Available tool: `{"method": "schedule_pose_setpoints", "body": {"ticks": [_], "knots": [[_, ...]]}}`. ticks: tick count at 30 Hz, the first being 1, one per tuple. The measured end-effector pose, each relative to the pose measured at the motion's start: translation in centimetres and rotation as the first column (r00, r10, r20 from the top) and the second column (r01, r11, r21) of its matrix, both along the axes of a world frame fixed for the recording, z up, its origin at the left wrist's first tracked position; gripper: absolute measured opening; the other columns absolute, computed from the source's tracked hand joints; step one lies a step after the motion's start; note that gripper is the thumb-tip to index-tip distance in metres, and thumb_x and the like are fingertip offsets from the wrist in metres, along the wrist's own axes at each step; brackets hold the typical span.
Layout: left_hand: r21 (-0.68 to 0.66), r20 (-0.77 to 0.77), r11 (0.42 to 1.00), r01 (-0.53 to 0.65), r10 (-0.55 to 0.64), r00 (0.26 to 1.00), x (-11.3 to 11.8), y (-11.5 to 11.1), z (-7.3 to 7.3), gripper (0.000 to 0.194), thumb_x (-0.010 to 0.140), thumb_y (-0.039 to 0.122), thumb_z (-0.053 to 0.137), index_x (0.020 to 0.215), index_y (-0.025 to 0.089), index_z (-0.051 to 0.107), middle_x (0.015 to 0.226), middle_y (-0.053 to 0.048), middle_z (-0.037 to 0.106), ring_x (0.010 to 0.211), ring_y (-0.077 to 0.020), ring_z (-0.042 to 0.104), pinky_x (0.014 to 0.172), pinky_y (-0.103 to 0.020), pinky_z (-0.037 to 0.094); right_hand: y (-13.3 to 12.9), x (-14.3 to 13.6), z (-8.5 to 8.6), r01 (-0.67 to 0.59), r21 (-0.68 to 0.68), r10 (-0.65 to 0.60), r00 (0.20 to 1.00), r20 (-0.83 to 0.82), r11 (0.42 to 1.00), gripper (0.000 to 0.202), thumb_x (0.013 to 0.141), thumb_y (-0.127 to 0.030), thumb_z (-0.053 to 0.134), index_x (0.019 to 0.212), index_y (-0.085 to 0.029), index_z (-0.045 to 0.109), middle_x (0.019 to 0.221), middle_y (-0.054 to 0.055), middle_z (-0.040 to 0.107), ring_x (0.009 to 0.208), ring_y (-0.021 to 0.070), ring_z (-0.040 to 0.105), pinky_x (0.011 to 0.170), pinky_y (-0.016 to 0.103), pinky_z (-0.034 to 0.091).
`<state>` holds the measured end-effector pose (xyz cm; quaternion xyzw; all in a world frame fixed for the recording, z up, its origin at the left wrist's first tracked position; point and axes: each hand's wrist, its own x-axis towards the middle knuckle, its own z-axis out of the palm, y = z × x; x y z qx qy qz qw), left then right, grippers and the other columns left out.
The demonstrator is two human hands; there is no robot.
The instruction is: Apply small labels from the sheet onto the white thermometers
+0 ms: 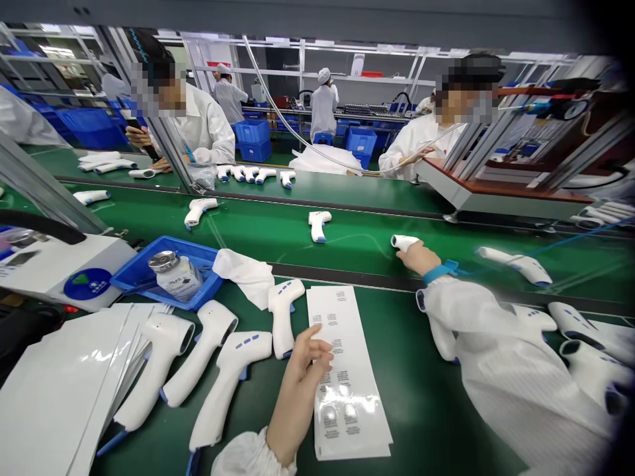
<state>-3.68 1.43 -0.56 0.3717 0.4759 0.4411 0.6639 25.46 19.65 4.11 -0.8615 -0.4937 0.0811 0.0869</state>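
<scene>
My right hand (pixel 419 258), a blue band at its wrist, reaches out over the green conveyor belt. Its fingers are closed round a white infrared thermometer (pixel 404 242), whose handle they mostly hide. My left hand (pixel 303 370) hovers at the left edge of a printed label sheet (pixel 354 377), fingers loosely bent and apart, with nothing visible in them. Just left of that hand lie several white thermometers with blue buttons, the closest being one thermometer (pixel 282 314) by the fingertips. Under my right sleeve, another thermometer (pixel 441 330) is partly covered.
A blue tray (pixel 218 291) holds a metal-capped bottle (pixel 176 274); a white cloth (pixel 245 274) lies beside it. White sheets (pixel 59 396) are stacked at left. More thermometers sit on the belt (pixel 262 228). Two co-workers face me across it, and a fixture (pixel 510 192) stands far right.
</scene>
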Motion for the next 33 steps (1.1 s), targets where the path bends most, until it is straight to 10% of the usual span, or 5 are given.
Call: {"method": "schedule_pose_setpoints", "body": {"ticks": [5,8,15,25,33], "knots": [[-0.07,0.071,0.993,-0.092,0.097,0.993,1.9,0.0,2.9,0.086,0.085,0.041,0.065,0.152,0.031,0.01,0.121,-0.01,0.057,0.113,-0.0239,0.057,0.101,-0.043,0.041,-8.5,-6.2,0.3,-0.298,0.081,0.306,0.882,-0.357,0.951,0.037,0.093,-0.042,0.044,0.12,-0.017,0.049,0.092,0.007,0.066,0.079,0.0204,0.063,0.068,0.03,0.048],[-0.083,0.193,0.992,-0.098,0.112,0.975,3.1,0.1,4.1,0.09,0.086,0.032,0.065,0.151,0.037,0.003,0.122,-0.007,0.056,0.111,-0.0195,0.059,0.102,-0.038,0.043,-16.0,-11.2,0.1,-0.412,0.269,0.441,0.411,-0.798,0.871,0.032,0.088,-0.04,0.055,0.114,-0.022,0.054,0.095,0.004,0.063,0.086,0.0187,0.061,0.068,0.029,0.05],[-0.017,-0.001,0.986,-0.168,0.168,0.986,2.8,0.1,3.3,0.075,0.086,0.022,0.059,0.147,0.041,0.019,0.1,0.0,0.053,0.061,-0.009,0.05,0.055,-0.022,0.05,-24.9,-14.0,1.3,-0.412,-0.312,-0.444,-0.276,-0.852,0.856,0.045,0.066,-0.031,0.081,0.105,-0.019,0.06,0.098,0.004,0.065,0.087,0.0146,0.067,0.088,0.03,0.051],[-0.104,-0.031,0.993,-0.064,0.061,0.998,2.1,0.2,2.9,0.079,0.088,0.034,0.058,0.15,0.039,0.01,0.082,0.001,0.052,0.046,-0.0098,0.044,0.043,-0.024,0.043,-17.1,-10.5,-3.0,-0.546,0.314,0.628,0.633,-0.454,0.777,0.017,0.086,-0.023,0.06,0.101,-0.021,0.066,0.109,0.009,0.066,0.104,0.0286,0.059,0.09,0.049,0.049],[-0.079,-0.011,0.997,-0.021,0.02,1.0,1.8,0.2,2.2,0.073,0.089,0.025,0.054,0.147,0.04,0.014,0.087,0.001,0.051,0.046,-0.0072,0.046,0.043,-0.023,0.046,-15.7,-11.0,-6.0,-0.539,0.481,0.718,0.585,-0.377,0.692,0.013,0.089,-0.018,0.059,0.084,-0.023,0.069,0.097,0.005,0.071,0.092,0.0234,0.064,0.082,0.041,0.054]]}}
